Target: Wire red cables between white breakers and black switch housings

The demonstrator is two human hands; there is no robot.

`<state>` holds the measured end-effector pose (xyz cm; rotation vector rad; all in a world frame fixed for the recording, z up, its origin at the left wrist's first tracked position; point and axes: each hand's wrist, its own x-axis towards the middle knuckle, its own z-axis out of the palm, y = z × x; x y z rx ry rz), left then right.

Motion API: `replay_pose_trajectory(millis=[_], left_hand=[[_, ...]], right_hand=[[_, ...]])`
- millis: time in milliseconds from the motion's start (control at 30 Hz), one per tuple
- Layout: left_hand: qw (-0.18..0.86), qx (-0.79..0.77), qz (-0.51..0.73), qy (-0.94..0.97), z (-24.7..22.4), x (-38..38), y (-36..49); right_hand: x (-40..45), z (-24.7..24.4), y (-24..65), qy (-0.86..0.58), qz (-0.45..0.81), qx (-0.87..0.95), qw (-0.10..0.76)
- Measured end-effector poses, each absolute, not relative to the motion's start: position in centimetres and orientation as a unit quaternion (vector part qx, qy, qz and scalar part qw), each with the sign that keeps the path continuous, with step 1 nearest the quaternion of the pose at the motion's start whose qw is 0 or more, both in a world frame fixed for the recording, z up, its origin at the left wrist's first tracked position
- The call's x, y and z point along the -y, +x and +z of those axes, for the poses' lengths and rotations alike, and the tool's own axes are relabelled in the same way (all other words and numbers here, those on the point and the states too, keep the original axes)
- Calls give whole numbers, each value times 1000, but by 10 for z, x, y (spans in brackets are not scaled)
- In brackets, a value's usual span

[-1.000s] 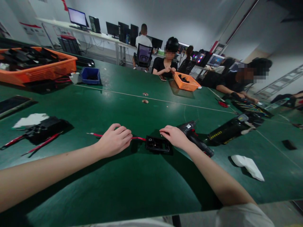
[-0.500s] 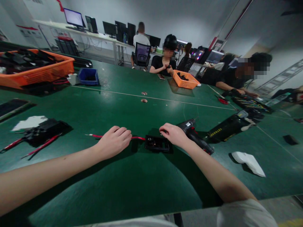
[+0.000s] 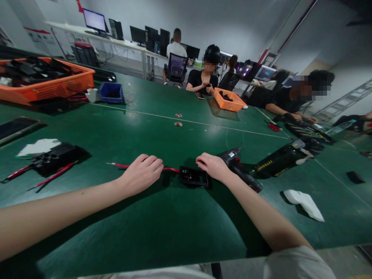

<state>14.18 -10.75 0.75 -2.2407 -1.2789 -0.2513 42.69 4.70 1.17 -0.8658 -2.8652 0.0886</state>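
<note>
A small black plastic case (image 3: 193,177) lies flat in front of me, its open side up and a red wire (image 3: 171,169) running out of its left end. My left hand (image 3: 143,172) is closed over the middle of this wire, whose bare tip sticks out on the left. At the case's upper right corner is my right hand (image 3: 213,164), fingers curled and thumb pressed in; whatever they hold there is hidden. A black cordless drill (image 3: 242,172) lies just right of that hand.
To the left lies another black part (image 3: 59,157) with red leads. An orange basket (image 3: 55,90) of black parts and a blue bin (image 3: 112,94) stand behind it. A black bottle (image 3: 277,159) and white crumpled paper (image 3: 303,202) lie right. Co-workers sit across the table.
The view has shifted slightly, so the far items sit a little lower and to the right. Both hands keep nearly the same places at the wire and the case.
</note>
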Motion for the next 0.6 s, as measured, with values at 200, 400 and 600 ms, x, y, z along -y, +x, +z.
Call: replay_pose_trajectory(millis=[200,400,600], left_hand=[[271,475,-106,-831,6,107,141],[260,478,-108,-832,5,106,140],[246,479,-132,-832,4,105,139]], right_hand=[[-52,9,429,-306,80,942,112],[-51,9,428,-299,115,942,99],[-54,7,424,-332,145,927,96]])
